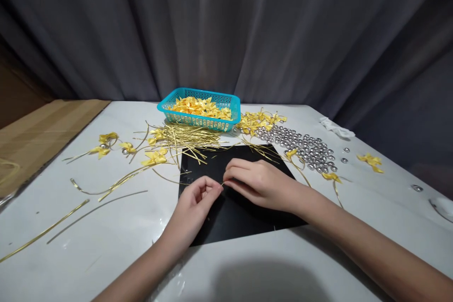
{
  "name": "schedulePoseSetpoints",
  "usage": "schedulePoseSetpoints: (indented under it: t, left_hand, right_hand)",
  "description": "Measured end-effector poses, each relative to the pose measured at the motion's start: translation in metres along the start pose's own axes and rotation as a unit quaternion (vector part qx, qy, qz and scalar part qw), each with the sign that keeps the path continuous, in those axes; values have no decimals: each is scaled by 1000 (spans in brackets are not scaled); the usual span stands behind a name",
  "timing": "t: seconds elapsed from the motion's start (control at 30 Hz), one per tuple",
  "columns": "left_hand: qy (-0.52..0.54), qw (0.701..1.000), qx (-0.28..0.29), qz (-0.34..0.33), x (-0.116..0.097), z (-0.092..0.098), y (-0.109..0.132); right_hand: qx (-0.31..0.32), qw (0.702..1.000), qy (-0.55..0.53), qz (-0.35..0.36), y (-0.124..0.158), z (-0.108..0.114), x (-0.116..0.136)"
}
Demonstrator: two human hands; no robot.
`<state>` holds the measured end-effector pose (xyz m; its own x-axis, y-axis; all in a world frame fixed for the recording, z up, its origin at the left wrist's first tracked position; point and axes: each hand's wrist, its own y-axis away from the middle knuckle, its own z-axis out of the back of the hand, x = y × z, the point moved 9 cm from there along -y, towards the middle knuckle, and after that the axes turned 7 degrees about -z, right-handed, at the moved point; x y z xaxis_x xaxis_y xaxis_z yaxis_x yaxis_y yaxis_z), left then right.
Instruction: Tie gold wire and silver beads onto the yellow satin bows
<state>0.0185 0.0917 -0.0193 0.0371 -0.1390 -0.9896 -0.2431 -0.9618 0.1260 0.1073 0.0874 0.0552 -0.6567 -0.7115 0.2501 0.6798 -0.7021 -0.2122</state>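
Observation:
Over the black mat (244, 222), my left hand (200, 198) is closed, thumb and forefinger pinching a thin gold twist tie (223, 183). My right hand (260, 183) is closed too, its fingertips on the same tie just to the right. Only a short bit of the tie shows between the two hands; the rest is hidden by the fingers. Beyond them lies a pile of gold twist ties (191, 138). A yellow ribbon flower (155, 156) with a tie trailing from it rests left of the mat.
A blue basket (235, 108) of yellow ribbon flowers stands at the back. Right of it are tied flowers (260, 120) and many silver beads (311, 148). Loose ties (46, 230) lie at left, near a cardboard box (49, 127). A crumpled white tissue (336, 128) sits at far right.

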Motion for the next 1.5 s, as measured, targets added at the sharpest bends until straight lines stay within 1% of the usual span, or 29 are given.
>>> schedulePoseSetpoints:
  t: [0.17, 0.2, 0.3, 0.37, 0.47, 0.57, 0.7, 0.8, 0.87, 1.07, 1.13, 1.17, 1.23, 1.3, 1.4, 1.43, 1.5]
  left_hand:
    - [-13, 1000, 10, 21, 5, -1, 1]
    - [-17, 999, 13, 26, 6, -2, 1]
    - [-25, 999, 16, 31, 9, -3, 0]
    - [-28, 999, 17, 32, 10, -4, 0]
    - [-35, 999, 31, 27, 11, -6, -1]
    - [-42, 998, 52, 11, 10, -10, 0]
    - [-41, 997, 70, 0, 10, -14, 2]
    - [-36, 996, 78, 2, 11, -16, 4]
    - [-37, 996, 78, 2, 10, -16, 5]
    - [-34, 997, 72, 6, 11, -15, 3]
    - [-34, 997, 62, 9, 12, -13, 2]
    - [-35, 998, 56, 12, 12, -13, 2]
    - [-36, 998, 46, 20, 13, -12, 2]
    - [-37, 998, 39, 31, 14, -11, 3]
    - [-33, 998, 27, 44, 15, -10, 3]
    - [-32, 998, 22, 46, 15, -9, 2]
    - [-29, 998, 15, 48, 14, -7, 2]
  right_hand:
    - [-34, 997, -52, -41, 11, 4, -20]
    - [-31, 996, -54, -56, 15, 3, -27]
    - [2, 992, -33, -120, 25, -1, -50]
    - [10, 989, -33, -142, 30, -1, -59]
    - [-2, 985, -109, -135, 31, -2, -54]
    - [-14, 970, -198, -140, 25, -12, -42]
    - [-63, 950, -273, -135, 21, -17, -29]
    - [-57, 937, -319, -133, 21, -20, -25]
    - [-57, 934, -327, -128, 22, -18, -24]
    - [-85, 951, -277, -109, 22, -13, -21]
    - [-97, 956, -259, -102, 22, -10, -21]
    - [-93, 958, -253, -99, 23, -9, -22]
    - [-65, 963, -243, -101, 24, -8, -27]
    - [-30, 970, -209, -119, 27, -6, -39]
    - [-2, 982, -75, -173, 36, 1, -70]
    - [22, 982, -42, -182, 38, -2, -78]
    - [62, 978, -11, -199, 42, -9, -92]
